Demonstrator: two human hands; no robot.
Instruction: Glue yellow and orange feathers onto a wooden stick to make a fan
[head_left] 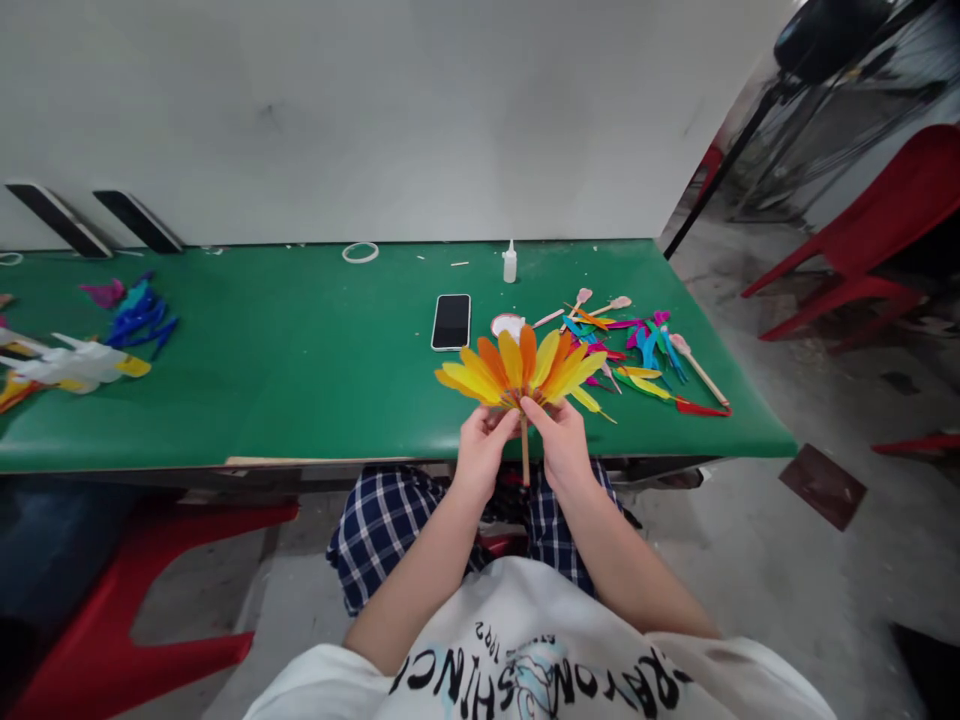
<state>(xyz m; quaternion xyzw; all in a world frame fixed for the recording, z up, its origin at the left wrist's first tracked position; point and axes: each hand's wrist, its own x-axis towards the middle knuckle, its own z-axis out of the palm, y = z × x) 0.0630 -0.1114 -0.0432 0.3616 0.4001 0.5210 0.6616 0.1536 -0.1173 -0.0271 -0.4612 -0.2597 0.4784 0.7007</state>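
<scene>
A fan of yellow and orange feathers (528, 362) on a thin wooden stick is held upright at the table's front edge. My left hand (484, 445) pinches its base from the left, the thumb pressed near the feather roots. From the right, my right hand (559, 438) grips the same base with thumb and fingers. The wooden stick (525, 455) hangs down between both hands. Just behind the fan lies a small round white dish (508, 326), partly covered by the feathers. To the right, loose coloured feathers (649, 345) are spread in a pile.
The green table (300, 370) carries a phone (451, 322), a small white squeeze bottle (510, 264) and pink-tipped wooden sticks (701, 370). Blue feathers (139, 318) and white plastic bags (79, 362) lie far left. Red chairs (877, 235) stand on the floor at right and lower left.
</scene>
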